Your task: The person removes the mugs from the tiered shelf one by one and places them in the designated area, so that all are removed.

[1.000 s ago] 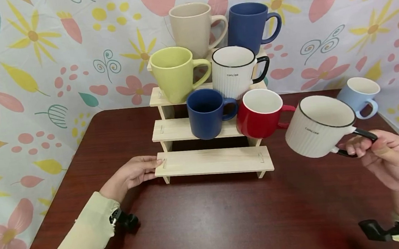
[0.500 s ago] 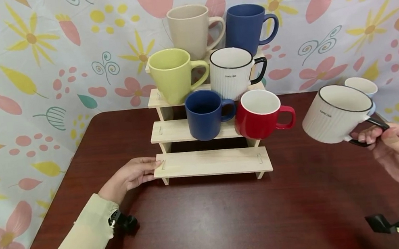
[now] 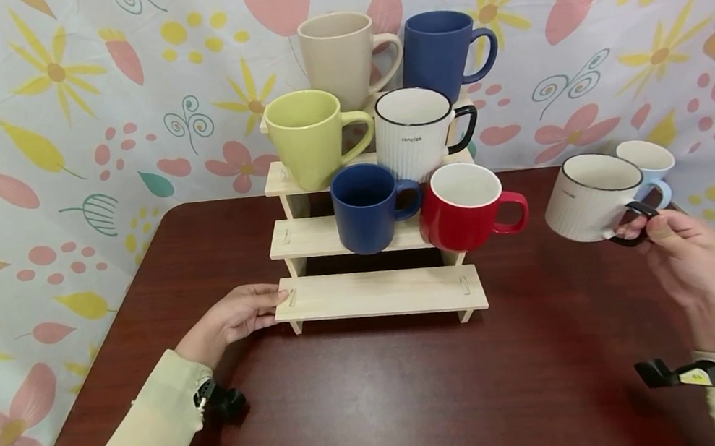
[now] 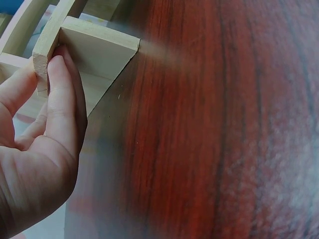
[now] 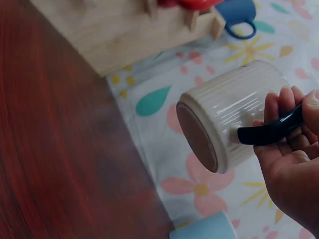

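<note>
My right hand (image 3: 688, 254) grips the black handle of a white ribbed mug (image 3: 591, 202) with a dark rim, holding it tilted in the air right of the rack. In the right wrist view the mug's base (image 5: 197, 139) faces the camera. My left hand (image 3: 236, 316) pinches the left end of the lowest board of a wooden tiered rack (image 3: 378, 293), thumb above and fingers beneath. In the left wrist view those fingers (image 4: 62, 94) touch the board's edge. Behind the held mug stands a light blue mug (image 3: 647, 152), partly hidden.
On the rack's upper tiers stand a beige mug (image 3: 336, 58), a blue mug (image 3: 437, 51), a yellow-green mug (image 3: 306, 137), another white ribbed mug (image 3: 413, 133), a small navy mug (image 3: 365, 215) and a red mug (image 3: 461, 212). A patterned cloth (image 3: 93, 134) hangs behind the dark table (image 3: 377, 410).
The held white mug has moved right, away from the red mug, and back toward the light blue mug. My left hand keeps its place on the rack.
</note>
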`<action>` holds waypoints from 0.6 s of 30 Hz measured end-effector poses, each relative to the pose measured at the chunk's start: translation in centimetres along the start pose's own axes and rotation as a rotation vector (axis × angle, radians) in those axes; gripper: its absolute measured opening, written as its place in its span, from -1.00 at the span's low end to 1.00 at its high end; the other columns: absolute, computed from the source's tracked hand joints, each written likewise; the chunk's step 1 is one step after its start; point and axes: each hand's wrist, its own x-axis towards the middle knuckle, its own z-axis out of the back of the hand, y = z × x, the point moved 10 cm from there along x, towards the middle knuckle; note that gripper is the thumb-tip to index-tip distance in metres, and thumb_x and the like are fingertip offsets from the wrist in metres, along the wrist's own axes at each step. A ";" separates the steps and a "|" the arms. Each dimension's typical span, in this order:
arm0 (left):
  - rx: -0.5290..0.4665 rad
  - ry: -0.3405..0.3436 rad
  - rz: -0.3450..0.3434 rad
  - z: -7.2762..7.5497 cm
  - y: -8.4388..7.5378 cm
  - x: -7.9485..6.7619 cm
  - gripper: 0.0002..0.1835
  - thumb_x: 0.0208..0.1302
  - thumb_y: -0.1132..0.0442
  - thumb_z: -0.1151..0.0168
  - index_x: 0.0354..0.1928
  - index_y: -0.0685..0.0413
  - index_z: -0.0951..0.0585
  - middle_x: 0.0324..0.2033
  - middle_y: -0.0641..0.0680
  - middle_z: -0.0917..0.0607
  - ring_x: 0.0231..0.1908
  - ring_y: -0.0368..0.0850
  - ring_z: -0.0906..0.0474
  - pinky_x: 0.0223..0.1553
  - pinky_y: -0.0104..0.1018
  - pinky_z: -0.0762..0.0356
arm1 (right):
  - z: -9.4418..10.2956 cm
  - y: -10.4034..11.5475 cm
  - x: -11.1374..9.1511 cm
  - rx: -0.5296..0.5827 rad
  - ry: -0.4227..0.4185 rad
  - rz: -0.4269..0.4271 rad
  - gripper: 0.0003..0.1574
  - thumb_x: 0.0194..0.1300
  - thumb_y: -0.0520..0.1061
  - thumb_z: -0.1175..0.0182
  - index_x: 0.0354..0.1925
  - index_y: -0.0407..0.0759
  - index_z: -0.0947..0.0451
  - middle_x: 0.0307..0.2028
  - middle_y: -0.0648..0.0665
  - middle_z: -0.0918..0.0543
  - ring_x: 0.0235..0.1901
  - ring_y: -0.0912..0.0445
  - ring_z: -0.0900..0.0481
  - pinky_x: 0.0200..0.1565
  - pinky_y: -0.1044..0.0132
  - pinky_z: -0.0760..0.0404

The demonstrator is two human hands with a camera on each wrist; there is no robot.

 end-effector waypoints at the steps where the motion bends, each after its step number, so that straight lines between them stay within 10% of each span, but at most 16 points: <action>1: 0.000 0.001 -0.001 0.0 0.0 0.0 -0.42 0.55 0.29 -0.05 0.41 0.57 -0.19 -0.35 -0.17 -0.75 -0.27 -0.39 -0.70 -0.20 -0.55 -0.67 | 0.4 -0.2 0.0 0.003 -0.027 -0.002 -0.58 0.54 -0.44 0.26 -0.18 -0.66 -0.54 -0.20 -0.38 -0.74 -0.12 -0.10 -0.78 0.06 0.30 -0.68; 18: -0.003 -0.001 -0.001 0.1 0.2 0.1 -0.44 0.54 0.29 -0.07 0.38 0.57 -0.24 -0.36 -0.17 -0.75 -0.28 -0.38 -0.70 -0.21 -0.55 -0.67 | 5.7 -3.0 0.9 0.075 -0.251 -0.082 -0.61 0.52 -0.46 0.17 -0.27 -0.59 -0.59 -0.32 -0.34 -0.72 -0.28 -0.08 -0.79 -0.09 0.29 -0.75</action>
